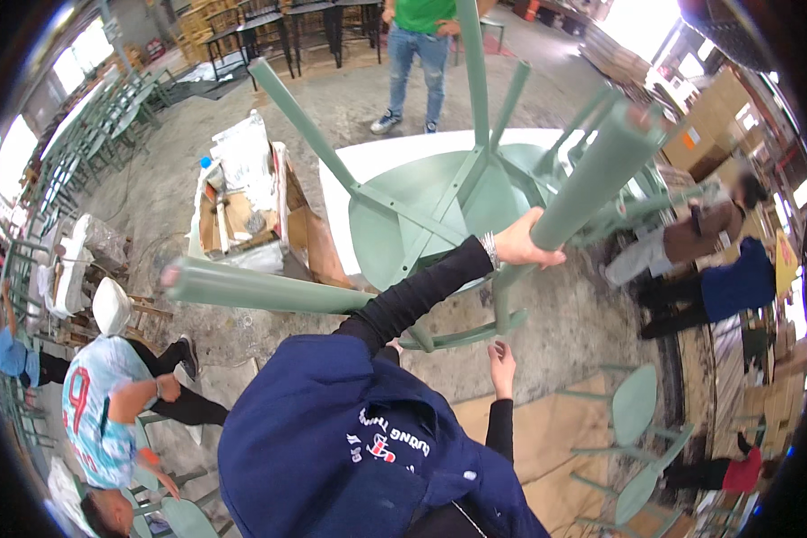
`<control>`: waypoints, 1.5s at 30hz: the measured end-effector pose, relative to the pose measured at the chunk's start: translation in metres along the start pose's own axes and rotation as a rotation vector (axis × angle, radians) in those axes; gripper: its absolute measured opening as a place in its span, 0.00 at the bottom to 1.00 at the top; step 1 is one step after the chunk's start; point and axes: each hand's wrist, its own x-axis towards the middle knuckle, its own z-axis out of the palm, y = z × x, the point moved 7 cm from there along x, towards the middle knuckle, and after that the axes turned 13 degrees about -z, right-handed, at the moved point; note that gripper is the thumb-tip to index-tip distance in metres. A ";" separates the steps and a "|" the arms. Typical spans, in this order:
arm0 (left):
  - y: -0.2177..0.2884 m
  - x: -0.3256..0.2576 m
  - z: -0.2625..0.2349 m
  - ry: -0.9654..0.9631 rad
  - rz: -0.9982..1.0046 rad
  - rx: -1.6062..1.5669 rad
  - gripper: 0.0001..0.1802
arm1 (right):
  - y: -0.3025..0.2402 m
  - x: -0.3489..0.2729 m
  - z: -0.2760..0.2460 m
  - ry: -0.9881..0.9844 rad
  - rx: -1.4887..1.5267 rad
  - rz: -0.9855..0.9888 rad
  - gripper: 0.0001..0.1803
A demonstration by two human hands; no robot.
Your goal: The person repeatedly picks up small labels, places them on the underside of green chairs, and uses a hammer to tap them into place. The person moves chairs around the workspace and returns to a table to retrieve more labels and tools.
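A sage-green wooden chair (pixel 381 211) is upside down in front of me, its legs pointing up and crossed braces showing under the seat. My left hand (pixel 524 244), with bracelets at the wrist, wraps round the near right leg (pixel 592 179). Another thick leg (pixel 269 287) sticks out to the left, passing behind my left sleeve. Lower down, the curved back rail (pixel 475 332) is visible. Just below that rail is my right hand (pixel 502 369), fingers apart and holding nothing I can see. A small skin-coloured patch under my left sleeve is too hidden to name.
Behind the chair is a white-covered surface (pixel 336 215), with more green chairs at its right. An open box (pixel 282 193) of supplies stands left. Green chairs (pixel 635 403) occupy the lower right. Co-workers (pixel 108 403) are at left, right, and beyond the surface; cardboard (pixel 556 439) lies underfoot.
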 end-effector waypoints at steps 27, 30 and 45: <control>-0.230 -0.337 -0.127 0.734 -1.153 0.849 0.15 | 0.021 0.103 0.080 -0.963 -0.318 -0.189 0.20; -0.087 -0.425 -0.196 1.528 -0.715 1.033 0.09 | -0.019 0.105 0.128 -0.996 -0.243 -0.256 0.19; -0.047 -0.524 -0.500 0.806 -1.248 1.589 0.08 | -0.301 0.071 0.400 -0.931 -0.093 -0.416 0.18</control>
